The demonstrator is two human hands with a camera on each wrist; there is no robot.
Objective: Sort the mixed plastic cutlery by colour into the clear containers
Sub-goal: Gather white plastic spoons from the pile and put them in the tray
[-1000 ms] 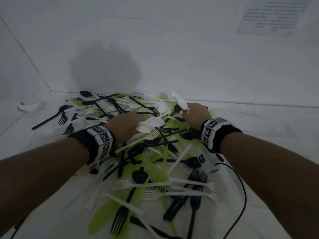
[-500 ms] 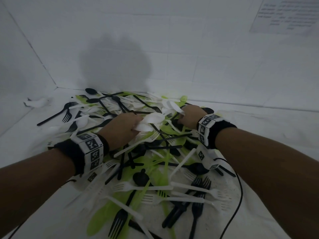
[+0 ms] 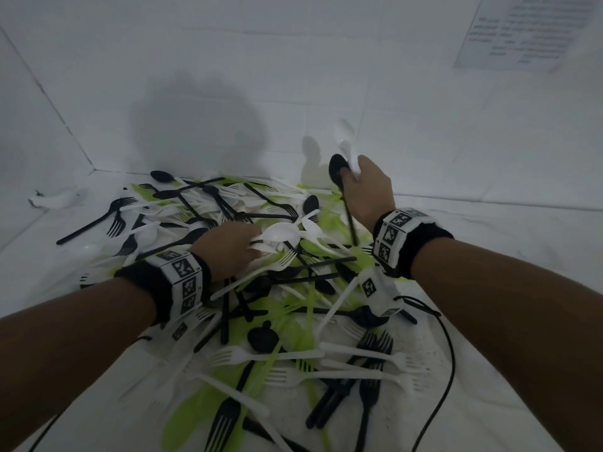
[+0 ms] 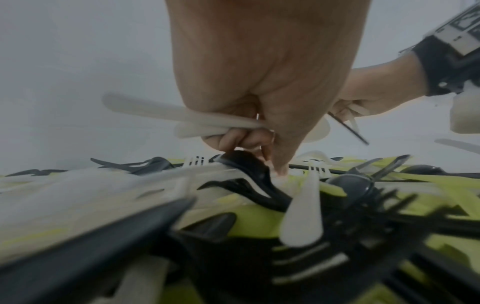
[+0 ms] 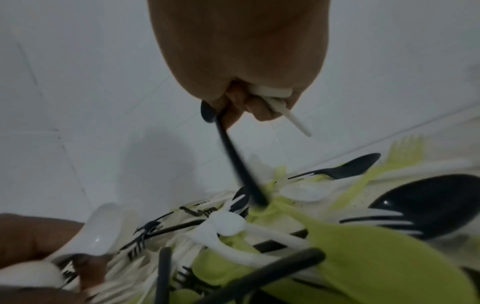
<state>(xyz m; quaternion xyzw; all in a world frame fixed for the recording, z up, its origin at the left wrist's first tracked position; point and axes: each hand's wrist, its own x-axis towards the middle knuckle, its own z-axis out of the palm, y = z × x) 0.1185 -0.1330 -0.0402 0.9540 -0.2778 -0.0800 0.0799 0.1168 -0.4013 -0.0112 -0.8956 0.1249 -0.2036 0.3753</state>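
Along the bottom of the head view, black forks [image 3: 368, 363] and white forks [image 3: 261, 355] lie crossed over green pieces, the near edge of the cutlery pile [image 3: 287, 288] that spreads to the back wall [image 3: 293, 60]. At mid-frame the left hand [image 3: 228, 247] rests low on the pile, fingers curled round a bundle of white spoons [image 3: 280, 234]; the left wrist view shows their handles clamped under the thumb. Further up and right, the right hand [image 3: 367, 187] is raised, fingers closed on white spoons [image 3: 346, 141] and on a black spoon [image 3: 337, 168] whose handle hangs down into the pile. No clear containers show in any view. The likely slip is the black spoon riding along with the white ones into one container; its handle could also snag other pieces and scatter them. At the upper right a printed sheet [image 3: 525, 31] hangs on the wall, its text too blurred to read; the wristbands [image 3: 396, 236] carry square black-and-white markers.
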